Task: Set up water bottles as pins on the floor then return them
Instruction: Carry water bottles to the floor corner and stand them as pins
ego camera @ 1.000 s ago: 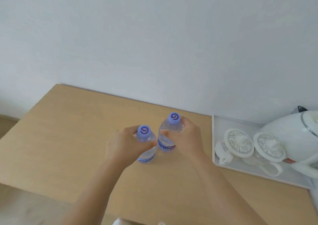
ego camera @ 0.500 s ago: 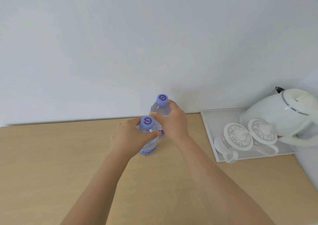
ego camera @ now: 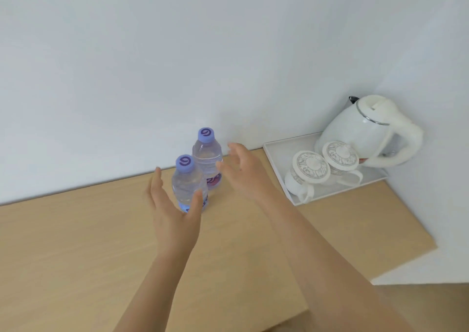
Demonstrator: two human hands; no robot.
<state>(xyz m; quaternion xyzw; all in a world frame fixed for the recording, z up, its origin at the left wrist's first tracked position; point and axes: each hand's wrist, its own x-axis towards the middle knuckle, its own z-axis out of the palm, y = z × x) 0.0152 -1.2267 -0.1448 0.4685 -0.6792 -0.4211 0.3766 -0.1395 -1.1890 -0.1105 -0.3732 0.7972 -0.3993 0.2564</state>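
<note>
Two clear water bottles with purple caps stand upright on the wooden table [ego camera: 76,243], close to the wall. The nearer bottle [ego camera: 187,182] stands just in front and left of the farther bottle [ego camera: 206,157]. My left hand [ego camera: 172,212] is spread open right in front of the nearer bottle, fingers straight, gripping nothing. To the right of the farther bottle my right hand [ego camera: 243,170] is also open, its fingers apart from the plastic.
A white tray [ego camera: 275,154] sits at the table's right end by the wall. It carries two lidded white cups [ego camera: 311,169] and a white electric kettle [ego camera: 368,131]. The table's right edge drops to the floor [ego camera: 431,303].
Both hands have let go of the bottles and opened, drawing back a little. The bottles now stand on the table near the wall. The view has shifted.
</note>
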